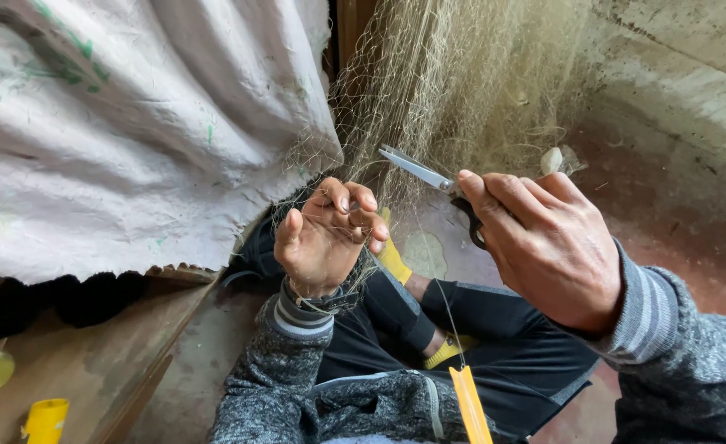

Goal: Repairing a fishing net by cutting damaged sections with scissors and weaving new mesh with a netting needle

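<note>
One fine, pale beige fishing net (453, 90) hangs in front of you, beside a white crumpled sheet (116, 131). Your left hand (326, 234) curls shut, its grip pinching net strands. Your right hand (548, 242) is closed on one pair of black-handled steel scissors (425, 174), blades nearly shut, pointing left just above your left fingers. One yellow netting needle (470, 404) dangles on a thread below.

Hanging fishing net (453, 90) fills space ahead of both hands, strands draped over left hand (326, 238). Crumpled white sheet (133, 140) blocks left side. Concrete wall (675, 74) closes right. Crossed legs (462, 329) occupy room below hands. Open scissors (425, 174) in right hand (548, 247) jut into gap between hands. Bare floor (667, 205) open at right.
</note>
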